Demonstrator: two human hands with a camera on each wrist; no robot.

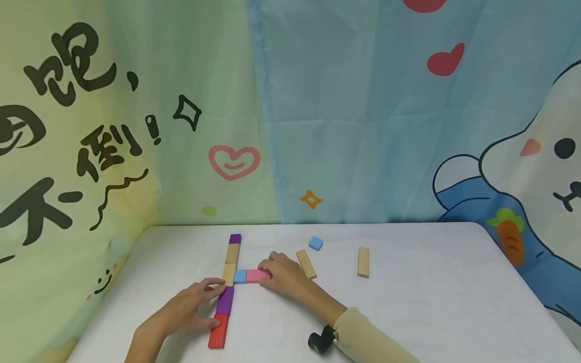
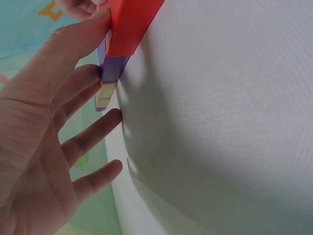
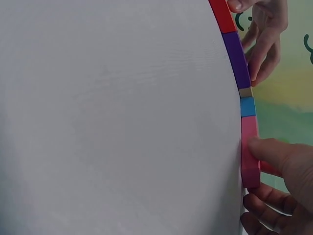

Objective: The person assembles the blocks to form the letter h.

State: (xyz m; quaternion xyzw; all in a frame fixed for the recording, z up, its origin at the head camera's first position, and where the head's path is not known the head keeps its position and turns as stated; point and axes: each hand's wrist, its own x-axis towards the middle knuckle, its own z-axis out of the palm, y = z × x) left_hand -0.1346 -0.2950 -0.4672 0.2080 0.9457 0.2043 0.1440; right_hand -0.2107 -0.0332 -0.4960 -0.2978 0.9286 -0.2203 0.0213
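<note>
Right hand [image 1: 285, 275] pinches the pink block [image 1: 257, 275] against the blue block [image 1: 240, 276]; left hand [image 1: 188, 307], fingers straight, steadies the column [image 1: 225, 292]. Judged: branch-laying; next, press flush and release.

From my remote seat, the white table [image 1: 408, 302] wears a matt woven cloth with fine visible texture. The red rectangular block [image 1: 218, 331], purple rectangular block [image 1: 225, 300] and pink rectangular block [image 1: 257, 275] look smoothly painted, slightly satin. The plain tan wooden blocks [image 1: 363, 262] are unpainted, matt. The printed backdrop cloth [image 1: 345, 111] hangs softly creased.
</note>
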